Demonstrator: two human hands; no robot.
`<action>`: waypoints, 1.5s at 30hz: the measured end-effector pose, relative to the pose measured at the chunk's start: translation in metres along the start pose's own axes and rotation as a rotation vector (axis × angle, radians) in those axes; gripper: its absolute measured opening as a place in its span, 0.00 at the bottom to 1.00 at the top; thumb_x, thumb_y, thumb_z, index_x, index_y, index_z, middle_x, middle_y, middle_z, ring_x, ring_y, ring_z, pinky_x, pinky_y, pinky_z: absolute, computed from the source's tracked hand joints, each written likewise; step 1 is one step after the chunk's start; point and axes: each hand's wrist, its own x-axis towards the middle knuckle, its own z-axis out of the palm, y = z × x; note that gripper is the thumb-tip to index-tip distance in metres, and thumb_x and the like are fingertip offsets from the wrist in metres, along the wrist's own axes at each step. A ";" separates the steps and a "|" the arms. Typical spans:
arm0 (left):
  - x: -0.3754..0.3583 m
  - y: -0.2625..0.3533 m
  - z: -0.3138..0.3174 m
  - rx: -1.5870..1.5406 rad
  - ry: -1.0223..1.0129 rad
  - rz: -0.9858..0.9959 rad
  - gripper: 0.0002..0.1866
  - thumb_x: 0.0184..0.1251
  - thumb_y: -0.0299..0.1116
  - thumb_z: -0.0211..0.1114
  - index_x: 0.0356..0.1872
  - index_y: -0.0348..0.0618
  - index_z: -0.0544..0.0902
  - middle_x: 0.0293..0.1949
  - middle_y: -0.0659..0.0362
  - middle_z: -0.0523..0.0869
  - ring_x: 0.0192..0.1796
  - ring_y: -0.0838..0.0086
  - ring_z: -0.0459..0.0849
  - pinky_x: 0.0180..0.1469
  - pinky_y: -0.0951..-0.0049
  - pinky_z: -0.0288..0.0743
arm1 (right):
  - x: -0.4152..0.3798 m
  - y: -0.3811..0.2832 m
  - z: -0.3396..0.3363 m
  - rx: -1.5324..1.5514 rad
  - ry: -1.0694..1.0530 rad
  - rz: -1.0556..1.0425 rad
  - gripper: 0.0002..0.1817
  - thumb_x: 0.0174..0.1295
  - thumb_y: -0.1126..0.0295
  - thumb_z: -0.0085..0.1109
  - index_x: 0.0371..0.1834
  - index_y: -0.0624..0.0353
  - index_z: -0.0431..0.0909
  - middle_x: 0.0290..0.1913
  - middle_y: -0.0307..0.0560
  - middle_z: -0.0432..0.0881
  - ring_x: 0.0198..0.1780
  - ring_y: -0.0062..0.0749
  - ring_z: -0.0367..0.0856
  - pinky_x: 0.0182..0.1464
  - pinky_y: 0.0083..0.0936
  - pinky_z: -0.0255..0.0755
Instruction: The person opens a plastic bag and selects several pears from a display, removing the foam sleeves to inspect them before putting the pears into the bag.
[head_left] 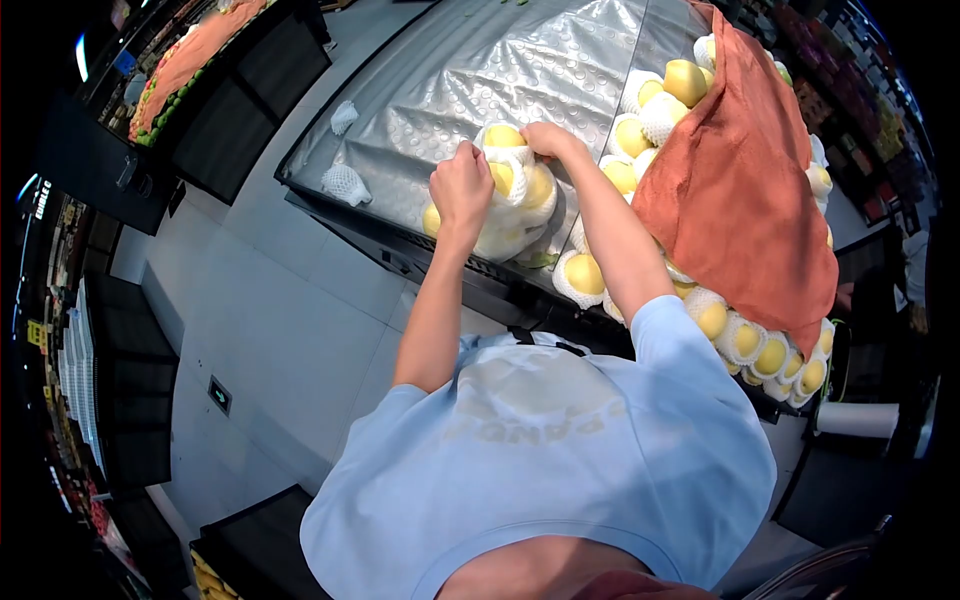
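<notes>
A clear plastic bag [506,240] filled with yellow pears in white foam nets rests on the silver-lined display stand. At the left side of its mouth, my left hand [462,190] is closed in a fist, apparently gripping the bag's edge. My right hand [552,141] pinches the bag's opposite edge at the upper right. Between my hands, a netted pear [505,137] shows at the top of the bag. Another yellow pear [431,220] sits just left of my left wrist, partly hidden by it. The thin plastic film is hard to make out around my fingers.
Right of the bag, netted pears [632,135] are heaped under an orange-brown cloth [735,190]. Two loose white foam nets, one nearer [346,185] and one farther [344,117], lie on the silver lining [440,110]. A dark rim [390,228] edges the stand.
</notes>
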 end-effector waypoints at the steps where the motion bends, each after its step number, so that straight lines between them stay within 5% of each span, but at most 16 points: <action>1: -0.001 0.002 0.001 -0.027 0.020 0.008 0.07 0.66 0.34 0.63 0.34 0.41 0.83 0.25 0.46 0.86 0.32 0.48 0.85 0.37 0.52 0.77 | 0.000 0.002 -0.002 0.034 -0.022 -0.055 0.17 0.72 0.61 0.42 0.47 0.61 0.79 0.36 0.50 0.87 0.30 0.38 0.88 0.34 0.31 0.79; 5: 0.005 0.003 -0.006 -0.025 0.058 0.006 0.07 0.67 0.34 0.63 0.33 0.42 0.83 0.24 0.46 0.85 0.31 0.47 0.85 0.36 0.51 0.76 | -0.018 -0.003 0.003 0.036 0.189 0.011 0.16 0.68 0.68 0.47 0.49 0.60 0.82 0.43 0.53 0.88 0.40 0.44 0.89 0.48 0.44 0.79; 7: 0.010 0.002 -0.013 -0.024 0.086 0.045 0.07 0.67 0.33 0.63 0.34 0.42 0.83 0.24 0.46 0.85 0.30 0.47 0.85 0.35 0.52 0.76 | -0.014 0.003 0.017 -0.153 0.446 -0.051 0.15 0.68 0.66 0.47 0.51 0.58 0.81 0.45 0.55 0.88 0.46 0.50 0.87 0.49 0.45 0.78; 10: 0.013 0.005 -0.021 -0.065 0.110 0.010 0.05 0.66 0.31 0.63 0.34 0.41 0.83 0.23 0.48 0.85 0.29 0.50 0.85 0.34 0.54 0.76 | -0.031 -0.002 0.014 -0.087 0.517 -0.035 0.14 0.70 0.64 0.48 0.50 0.56 0.80 0.44 0.56 0.87 0.49 0.53 0.86 0.49 0.47 0.77; 18: 0.023 0.021 -0.037 -0.225 0.233 -0.019 0.08 0.68 0.30 0.64 0.32 0.35 0.83 0.14 0.55 0.81 0.16 0.73 0.77 0.25 0.69 0.68 | -0.100 -0.006 0.012 0.137 0.660 -0.024 0.13 0.73 0.61 0.49 0.44 0.59 0.77 0.38 0.60 0.85 0.43 0.59 0.85 0.44 0.51 0.76; 26: 0.036 0.029 -0.063 -0.306 0.349 -0.041 0.08 0.68 0.28 0.63 0.31 0.35 0.82 0.13 0.61 0.77 0.16 0.81 0.70 0.22 0.73 0.62 | -0.125 0.000 0.020 0.353 0.757 -0.028 0.14 0.74 0.61 0.49 0.40 0.63 0.75 0.36 0.62 0.84 0.38 0.59 0.85 0.41 0.51 0.75; 29: 0.042 0.035 -0.071 -0.349 0.357 -0.080 0.08 0.68 0.28 0.64 0.31 0.35 0.82 0.13 0.63 0.76 0.17 0.83 0.68 0.22 0.75 0.62 | -0.131 0.001 0.011 0.777 0.704 -0.123 0.13 0.73 0.64 0.50 0.35 0.63 0.72 0.31 0.56 0.83 0.28 0.47 0.85 0.35 0.40 0.77; 32: 0.050 0.034 -0.075 -0.383 0.375 -0.086 0.08 0.69 0.29 0.64 0.32 0.35 0.83 0.14 0.64 0.76 0.17 0.85 0.68 0.23 0.77 0.61 | -0.138 -0.002 0.004 1.288 0.670 -0.262 0.11 0.71 0.70 0.51 0.30 0.61 0.67 0.24 0.37 0.71 0.22 0.18 0.74 0.28 0.20 0.70; 45: 0.061 0.039 -0.089 -0.572 0.418 -0.113 0.09 0.72 0.32 0.65 0.34 0.36 0.81 0.14 0.68 0.75 0.15 0.89 0.62 0.19 0.82 0.53 | -0.184 -0.021 -0.010 1.218 0.769 -0.552 0.13 0.78 0.63 0.46 0.34 0.55 0.65 0.28 0.31 0.66 0.27 0.11 0.61 0.28 0.13 0.61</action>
